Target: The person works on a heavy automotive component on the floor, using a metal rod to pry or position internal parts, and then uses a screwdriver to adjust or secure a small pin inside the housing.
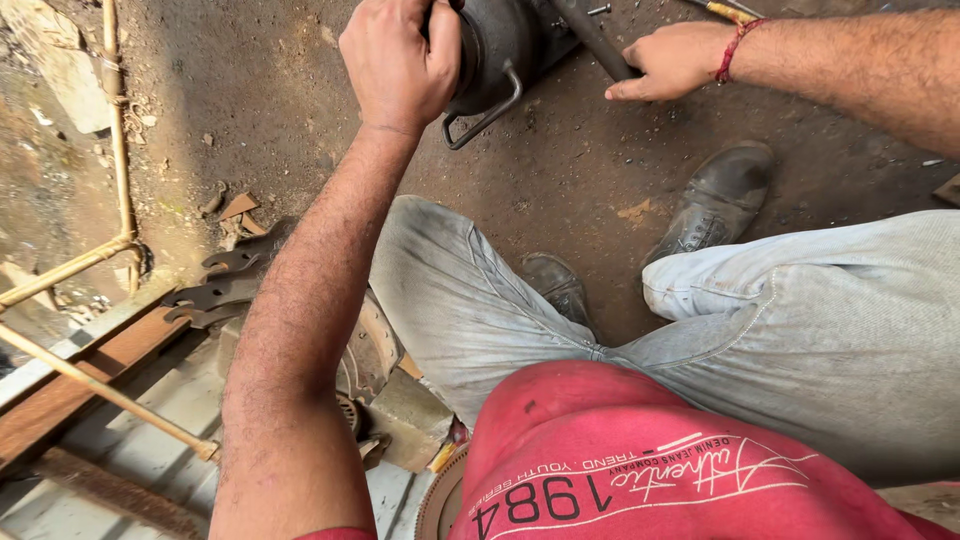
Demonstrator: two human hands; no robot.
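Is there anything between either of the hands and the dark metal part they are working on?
Nothing visible. The left hand is already closed on the top of the dark metal housing, and the right hand rests directly on the dark rod running from it; no object lies between them.

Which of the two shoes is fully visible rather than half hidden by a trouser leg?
The right shoe, lying under the right forearm, shows whole; the left shoe pokes out only partly between the grey trouser legs.
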